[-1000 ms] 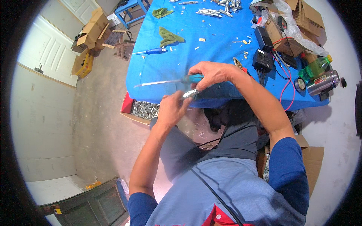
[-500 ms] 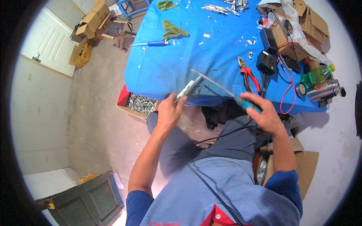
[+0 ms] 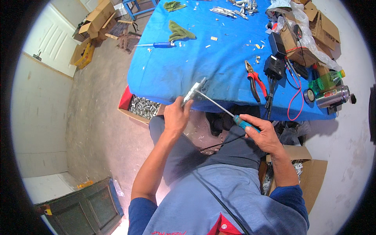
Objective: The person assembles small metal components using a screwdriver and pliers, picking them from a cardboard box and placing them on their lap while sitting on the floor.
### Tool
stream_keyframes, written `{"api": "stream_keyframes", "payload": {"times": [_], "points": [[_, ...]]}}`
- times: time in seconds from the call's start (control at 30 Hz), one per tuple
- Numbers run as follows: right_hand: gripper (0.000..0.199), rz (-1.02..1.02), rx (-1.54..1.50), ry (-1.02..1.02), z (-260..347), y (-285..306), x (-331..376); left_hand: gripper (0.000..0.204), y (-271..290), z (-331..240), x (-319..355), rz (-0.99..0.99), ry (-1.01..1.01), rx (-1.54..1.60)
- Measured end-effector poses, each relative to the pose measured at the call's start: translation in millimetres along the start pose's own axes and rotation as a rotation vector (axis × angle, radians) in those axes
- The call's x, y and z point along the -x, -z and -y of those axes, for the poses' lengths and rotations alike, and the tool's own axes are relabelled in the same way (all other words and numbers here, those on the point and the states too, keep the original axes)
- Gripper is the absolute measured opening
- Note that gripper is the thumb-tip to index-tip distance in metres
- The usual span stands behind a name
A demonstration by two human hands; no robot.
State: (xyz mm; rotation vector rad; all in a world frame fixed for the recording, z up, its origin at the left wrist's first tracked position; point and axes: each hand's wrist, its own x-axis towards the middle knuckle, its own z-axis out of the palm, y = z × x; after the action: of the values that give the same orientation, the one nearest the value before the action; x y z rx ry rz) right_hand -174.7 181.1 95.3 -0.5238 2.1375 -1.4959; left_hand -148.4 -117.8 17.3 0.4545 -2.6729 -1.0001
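Note:
My left hand (image 3: 176,115) is closed around the near end of a slim, silvery-white metal part (image 3: 192,93), which slants up over the front edge of the blue-covered table (image 3: 172,74). In my right hand (image 3: 264,135) is a screwdriver (image 3: 219,104) with a teal handle and a long shaft. Its tip meets the side of the metal part, about midway along. What kind of part this is, I cannot tell. Dark smudges mark the cloth beyond it.
Red-handled pliers (image 3: 255,82), a black adapter (image 3: 275,66) with cables and a steel flask (image 3: 333,96) lie at the right. A blue screwdriver (image 3: 158,45) and green cloths (image 3: 181,31) are farther left. A box of small metal cylinders (image 3: 143,107) stands below the table edge.
My right hand has come down and slightly left, bringing the screwdriver's tip from above and beyond the metal part onto its side. My left hand stays nearly in place.

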Motion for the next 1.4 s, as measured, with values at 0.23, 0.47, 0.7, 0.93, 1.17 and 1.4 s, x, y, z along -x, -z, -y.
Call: {"api": "stream_keyframes", "payload": {"times": [0.23,0.47,0.7,0.93,1.17,1.4], "points": [[0.041,0.001,-0.170,-0.270,10.4,-10.0,-0.1,0.032,-8.2,0.3,1.7,-0.054,-0.046,-0.049],[0.040,-0.007,0.128,-0.077,26.6,-4.0,-9.5,0.031,-11.9,-2.8,4.6,-0.132,-0.160,-0.124],[0.040,-0.062,0.756,0.364,29.6,-11.0,-14.1,0.033,-15.2,-7.4,4.6,-0.140,-0.134,-0.162],[0.047,-0.107,1.081,0.603,7.4,-20.8,-13.2,0.034,-21.6,-6.1,2.9,-0.113,-0.037,-0.089],[0.042,0.023,-0.178,-0.306,21.7,0.8,-23.5,0.039,-15.9,-1.7,3.2,-0.060,-0.010,-0.033],[0.043,0.110,-0.496,-0.310,20.0,4.7,-22.8,0.039,-15.1,-1.4,3.2,-0.059,-0.018,-0.079]]}}
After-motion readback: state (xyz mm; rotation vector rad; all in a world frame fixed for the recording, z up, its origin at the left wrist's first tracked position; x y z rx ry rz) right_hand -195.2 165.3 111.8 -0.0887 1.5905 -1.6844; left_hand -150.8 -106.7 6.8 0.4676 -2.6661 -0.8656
